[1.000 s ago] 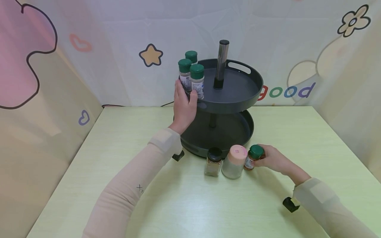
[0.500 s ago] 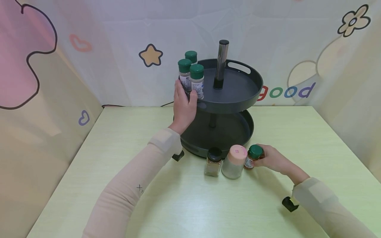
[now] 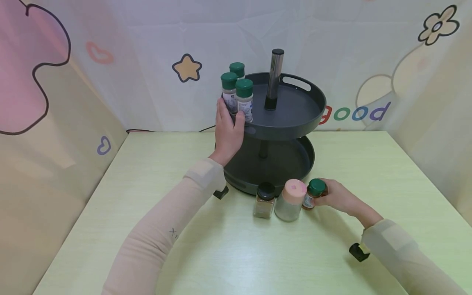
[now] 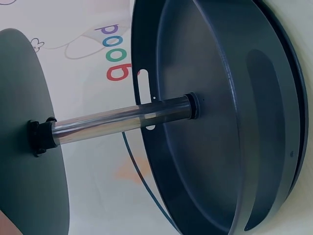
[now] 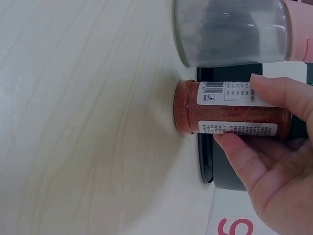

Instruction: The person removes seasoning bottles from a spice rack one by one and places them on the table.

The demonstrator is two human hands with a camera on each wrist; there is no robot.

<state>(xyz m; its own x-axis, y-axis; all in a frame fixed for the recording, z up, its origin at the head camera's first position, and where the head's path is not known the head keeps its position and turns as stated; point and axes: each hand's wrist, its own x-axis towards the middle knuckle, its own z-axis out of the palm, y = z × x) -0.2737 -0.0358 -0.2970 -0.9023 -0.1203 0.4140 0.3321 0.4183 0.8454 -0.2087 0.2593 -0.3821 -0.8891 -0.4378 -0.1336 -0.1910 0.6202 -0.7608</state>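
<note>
1. Red-spice jar (image 5: 230, 113), green-capped and white-labelled, is at the front right of the two-tier turntable, its base down at the counter (image 3: 236, 254). It leans slightly in the head view.
2. The right hand (image 3: 340, 198) holds it from the right; its grip is narrow, thumb and fingers closed around the glass.
3. Just left of it, a slim gap between, stands the pink-lidded glass jar (image 3: 290, 200). Next to that is the black-lidded square jar (image 3: 264, 205), with brown contents.
4. The left hand (image 3: 228, 133) is at the left edge of the upper tray (image 3: 295, 119), beside three green-capped shakers (image 3: 245, 101). I cannot tell whether its grip holds a shaker or the rim.
5. The lower tray (image 3: 287, 166) lies beneath, behind the row of jars; a shiny post (image 3: 274, 78) rises from the upper tray.
</note>
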